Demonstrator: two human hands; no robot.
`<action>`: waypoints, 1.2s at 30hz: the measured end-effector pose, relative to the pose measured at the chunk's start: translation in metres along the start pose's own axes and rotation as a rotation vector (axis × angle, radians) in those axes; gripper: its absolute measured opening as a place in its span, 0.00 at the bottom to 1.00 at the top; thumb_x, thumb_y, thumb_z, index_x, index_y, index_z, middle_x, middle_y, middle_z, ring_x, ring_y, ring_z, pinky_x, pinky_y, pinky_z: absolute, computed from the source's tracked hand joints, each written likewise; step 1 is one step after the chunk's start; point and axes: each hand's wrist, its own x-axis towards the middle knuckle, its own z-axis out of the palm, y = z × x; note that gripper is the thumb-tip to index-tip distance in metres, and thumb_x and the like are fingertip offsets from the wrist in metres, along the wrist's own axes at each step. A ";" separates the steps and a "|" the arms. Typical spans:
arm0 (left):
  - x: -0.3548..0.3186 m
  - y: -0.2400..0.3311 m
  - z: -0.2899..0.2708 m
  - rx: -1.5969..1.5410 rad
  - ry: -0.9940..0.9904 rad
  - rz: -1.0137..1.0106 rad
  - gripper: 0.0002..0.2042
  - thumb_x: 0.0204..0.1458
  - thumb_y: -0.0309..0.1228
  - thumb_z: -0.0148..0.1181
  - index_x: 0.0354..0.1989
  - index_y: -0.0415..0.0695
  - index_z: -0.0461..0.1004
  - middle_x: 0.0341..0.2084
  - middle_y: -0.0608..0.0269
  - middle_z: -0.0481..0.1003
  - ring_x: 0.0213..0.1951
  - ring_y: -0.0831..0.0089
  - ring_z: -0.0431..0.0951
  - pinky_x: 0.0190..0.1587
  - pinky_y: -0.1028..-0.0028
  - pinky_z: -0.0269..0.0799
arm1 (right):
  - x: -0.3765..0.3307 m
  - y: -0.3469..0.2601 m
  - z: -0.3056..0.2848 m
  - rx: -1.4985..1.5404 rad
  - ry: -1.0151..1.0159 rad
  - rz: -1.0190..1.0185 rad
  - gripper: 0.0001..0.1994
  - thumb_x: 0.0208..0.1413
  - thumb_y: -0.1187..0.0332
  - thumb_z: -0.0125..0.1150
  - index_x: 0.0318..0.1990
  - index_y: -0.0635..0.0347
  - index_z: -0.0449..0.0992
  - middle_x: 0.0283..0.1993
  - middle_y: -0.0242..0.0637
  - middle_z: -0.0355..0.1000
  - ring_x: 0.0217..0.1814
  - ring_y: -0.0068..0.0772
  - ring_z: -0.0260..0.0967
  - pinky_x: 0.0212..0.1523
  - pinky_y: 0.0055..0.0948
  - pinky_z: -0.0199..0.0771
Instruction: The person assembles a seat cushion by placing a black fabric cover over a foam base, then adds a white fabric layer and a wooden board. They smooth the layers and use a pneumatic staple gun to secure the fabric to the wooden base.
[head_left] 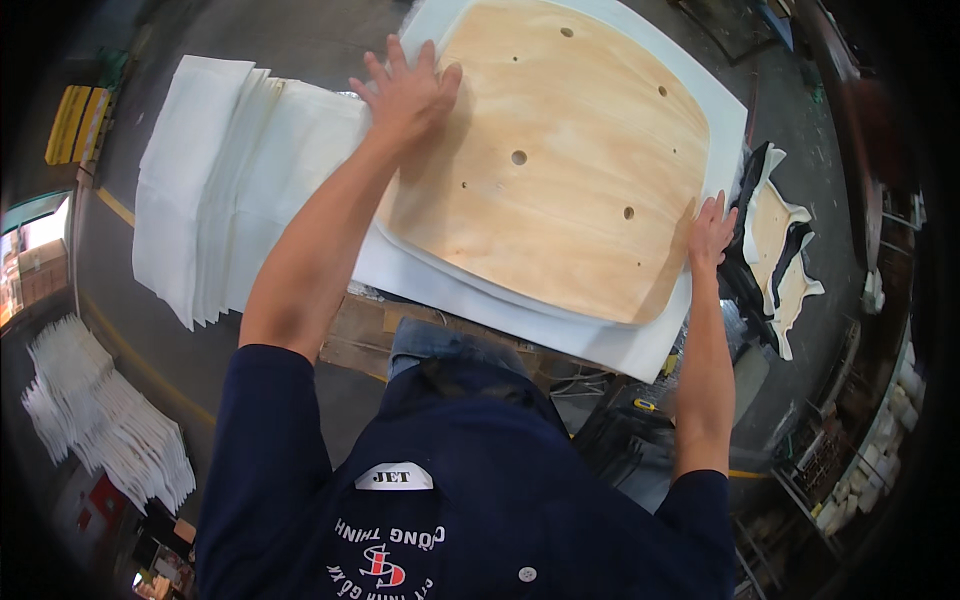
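Observation:
A pale plywood panel (575, 120) with rounded corners and several drilled holes lies before me, with a white foam layer showing along its near edge. Under it is a larger white foam sheet (590, 345) that sticks out past the panel. My left hand (412, 95) rests at the panel's left side, fingers spread over the foam and the panel's edge. At the right edge, my right hand (710, 232) lies with its fingers stretched out along the foam and the panel's side. Neither hand is wrapped around anything.
Left of the panel sits a stack of white foam sheets (230, 190). Another white stack (110, 410) is lower left. Curved wooden pieces with black covering (775, 245) stand at right. A cardboard box (355, 335) is under the panel, and a yellow-handled tool (645, 405) lies nearby.

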 end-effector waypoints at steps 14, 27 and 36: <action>0.012 0.009 0.009 -0.079 -0.045 0.013 0.31 0.59 0.54 0.48 0.71 0.59 0.59 0.73 0.40 0.46 0.70 0.30 0.46 0.68 0.32 0.36 | -0.005 0.002 0.016 -0.104 -0.011 -0.001 0.28 0.67 0.43 0.35 0.74 0.30 0.56 0.80 0.49 0.36 0.80 0.64 0.36 0.73 0.59 0.39; 0.026 0.017 0.015 -0.039 -0.007 0.040 0.30 0.60 0.56 0.45 0.72 0.66 0.56 0.73 0.42 0.45 0.67 0.33 0.54 0.66 0.36 0.46 | 0.001 -0.012 0.029 0.010 0.062 -0.032 0.31 0.69 0.45 0.32 0.75 0.48 0.55 0.76 0.65 0.39 0.76 0.66 0.46 0.73 0.45 0.48; 0.028 0.028 0.010 -0.055 -0.067 -0.014 0.30 0.60 0.57 0.43 0.72 0.67 0.56 0.73 0.44 0.47 0.60 0.37 0.64 0.63 0.42 0.56 | 0.003 -0.023 0.025 0.034 0.031 0.056 0.31 0.65 0.39 0.30 0.74 0.27 0.54 0.77 0.60 0.40 0.72 0.68 0.54 0.70 0.50 0.54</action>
